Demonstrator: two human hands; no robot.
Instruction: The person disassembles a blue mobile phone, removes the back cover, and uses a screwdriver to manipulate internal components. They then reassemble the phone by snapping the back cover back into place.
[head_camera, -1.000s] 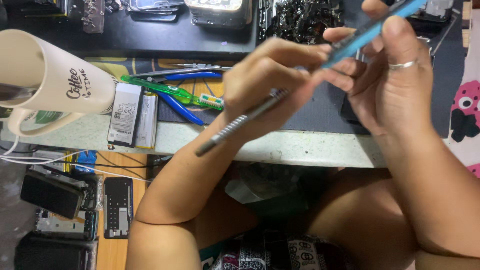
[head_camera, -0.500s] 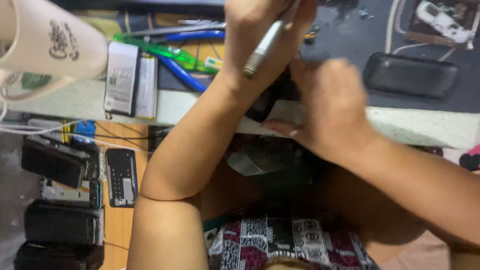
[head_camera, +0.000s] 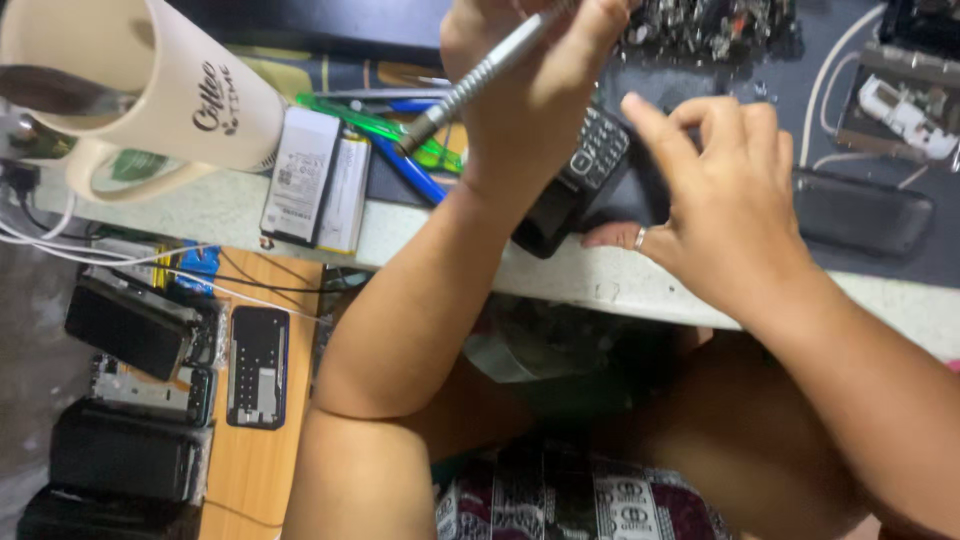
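Cluttered with phone parts, a pale workbench edge (head_camera: 250, 215) crosses the middle of the frame, with a dark mat (head_camera: 700, 130) behind it and a lower wooden shelf (head_camera: 290, 400) at lower left.

At top centre the left hand (head_camera: 530, 90) has its fingers closed around a grey, ribbed-handled precision screwdriver (head_camera: 470, 85), whose free end slants down to the left. Just right of it, the right hand (head_camera: 730, 215) hovers with its fingers spread and slightly curled, empty, a ring on one finger; that finger touches the bench edge beside a dark keypad phone (head_camera: 580, 185). The phone lies tilted at the bench edge, partly under the left wrist.

It sits close to the drop, so a nudge from the wrist could, I judge, tip it off. The large cream mug (head_camera: 150, 85) at upper left also looks easy to knock.

Two flat batteries (head_camera: 315, 180) with white and grey labels lie beside the mug. Dark script marks the mug's side. Green and blue tools (head_camera: 400, 145) lie behind them. Stripped handsets (head_camera: 150, 340) fill the shelf at lower left.
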